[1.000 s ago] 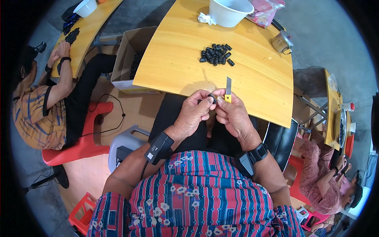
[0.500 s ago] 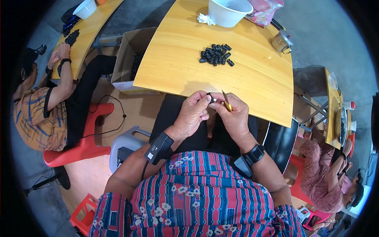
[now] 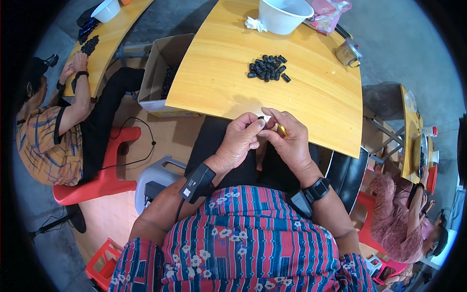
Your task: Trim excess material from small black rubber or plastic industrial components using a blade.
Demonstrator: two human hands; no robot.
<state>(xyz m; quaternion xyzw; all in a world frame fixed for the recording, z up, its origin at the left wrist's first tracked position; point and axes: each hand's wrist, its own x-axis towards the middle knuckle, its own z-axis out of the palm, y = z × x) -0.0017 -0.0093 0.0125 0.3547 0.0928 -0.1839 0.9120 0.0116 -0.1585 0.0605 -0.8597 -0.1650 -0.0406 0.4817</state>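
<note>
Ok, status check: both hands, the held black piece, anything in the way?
Left hand: grip closed on small black piece. Right hand: holding yellow tool, mostly hidden. Black parts pile beyond hands, not obstructing.

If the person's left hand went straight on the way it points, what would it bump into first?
Probably the right hand, just ahead of the left hand, though depth there is hard to judge from one view.
</note>
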